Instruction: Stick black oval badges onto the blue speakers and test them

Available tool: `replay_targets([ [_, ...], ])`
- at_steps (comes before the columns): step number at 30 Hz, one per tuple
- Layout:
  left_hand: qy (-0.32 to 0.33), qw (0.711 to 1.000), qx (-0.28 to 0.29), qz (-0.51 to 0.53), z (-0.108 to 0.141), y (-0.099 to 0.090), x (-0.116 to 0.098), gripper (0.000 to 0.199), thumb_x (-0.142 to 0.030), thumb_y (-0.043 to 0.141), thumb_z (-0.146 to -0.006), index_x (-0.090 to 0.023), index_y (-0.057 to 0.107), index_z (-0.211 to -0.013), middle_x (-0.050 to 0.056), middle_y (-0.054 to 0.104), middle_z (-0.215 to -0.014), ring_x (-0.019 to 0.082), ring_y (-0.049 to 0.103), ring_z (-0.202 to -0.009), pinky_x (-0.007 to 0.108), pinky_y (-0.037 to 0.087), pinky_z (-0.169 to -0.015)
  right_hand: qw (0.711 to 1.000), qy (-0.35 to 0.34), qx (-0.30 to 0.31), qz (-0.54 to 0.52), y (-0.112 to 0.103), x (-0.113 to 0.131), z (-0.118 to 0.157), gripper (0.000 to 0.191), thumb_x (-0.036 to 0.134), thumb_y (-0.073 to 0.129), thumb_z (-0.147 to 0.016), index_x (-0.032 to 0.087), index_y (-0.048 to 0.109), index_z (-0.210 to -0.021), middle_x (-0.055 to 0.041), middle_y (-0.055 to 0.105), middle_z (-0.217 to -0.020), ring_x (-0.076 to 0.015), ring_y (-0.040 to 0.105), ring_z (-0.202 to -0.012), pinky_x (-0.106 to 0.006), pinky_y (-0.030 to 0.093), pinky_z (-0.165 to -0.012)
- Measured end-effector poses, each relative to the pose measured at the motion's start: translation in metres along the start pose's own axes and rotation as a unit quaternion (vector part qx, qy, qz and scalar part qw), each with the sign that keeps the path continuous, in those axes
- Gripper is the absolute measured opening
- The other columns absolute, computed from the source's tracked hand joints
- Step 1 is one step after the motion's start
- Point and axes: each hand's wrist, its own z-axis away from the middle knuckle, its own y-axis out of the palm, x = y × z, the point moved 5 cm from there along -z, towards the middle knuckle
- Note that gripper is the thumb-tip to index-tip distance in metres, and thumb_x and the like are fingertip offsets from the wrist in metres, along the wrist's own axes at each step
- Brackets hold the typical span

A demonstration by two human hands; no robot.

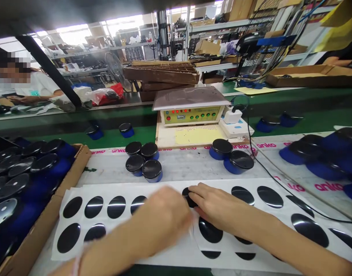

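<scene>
We look down at a table point(181, 161) covered in white plastic with pink lettering. At 6 o'clock, white backing sheets point(101, 253) carry rows of glossy black discs point(116, 207). Our left hand point(167, 214), blurred, is curled over the sheets; we cannot tell whether it holds anything. Our right hand point(213, 203) reaches in from 4 o'clock, fingertips on the near disc point(188, 197) just right of the left hand; we cannot tell whether they grip it.

Near the middle, toward 8 o'clock, stand four black-topped blue cups point(152, 170); two more point(238, 163) stand toward 3 o'clock. An open cardboard box point(43, 214) at 8 o'clock is packed with similar pieces, and others point(331, 157) cluster at 3 o'clock. Just past 12 o'clock sits a control unit point(193, 115) with red lights and green buttons. Between 9 and 10 o'clock, a person point(39, 86) in white sits across the green belt point(107, 143).
</scene>
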Motion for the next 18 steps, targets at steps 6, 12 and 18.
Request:
replay_targets([
  [6,0.024,0.997,-0.069,0.01,0.024,0.053,-0.038,0.044,-0.037,0.058,-0.086,-0.023,0.051,-0.127,0.007,0.065,-0.123,0.029,0.061,-0.114,0.04,0.056,-0.095,0.997,-0.064,0.047,0.006,-0.001,-0.006,-0.003,0.014,0.008,0.058,-0.082,0.014,0.067,-0.091,-0.0101,0.067,-0.093,-0.0234,0.062,-0.086,-0.034,0.052,-0.074],
  [12,0.003,0.998,-0.068,0.011,0.027,0.055,-0.034,0.045,-0.027,0.058,-0.087,-0.02,0.047,-0.129,0.006,0.064,-0.125,0.026,0.063,-0.11,0.036,0.056,-0.095,0.995,-0.067,0.047,-0.048,-0.006,-0.01,-0.003,0.019,0.009,0.051,-0.087,0.017,0.067,-0.094,-0.0089,0.067,-0.094,-0.0216,0.062,-0.087,-0.032,0.049,-0.076],
  [18,0.016,0.998,-0.057,-0.019,0.029,0.047,-0.04,0.037,-0.033,0.054,-0.089,-0.022,0.051,-0.124,0.003,0.062,-0.128,0.02,0.061,-0.112,0.029,0.053,-0.098,0.983,0.076,-0.103,-0.129,-0.035,-0.046,-0.005,0.026,0.02,0.038,-0.095,0.019,0.065,-0.096,-0.0051,0.061,-0.08,-0.0168,0.059,-0.069,-0.028,0.047,-0.061],
])
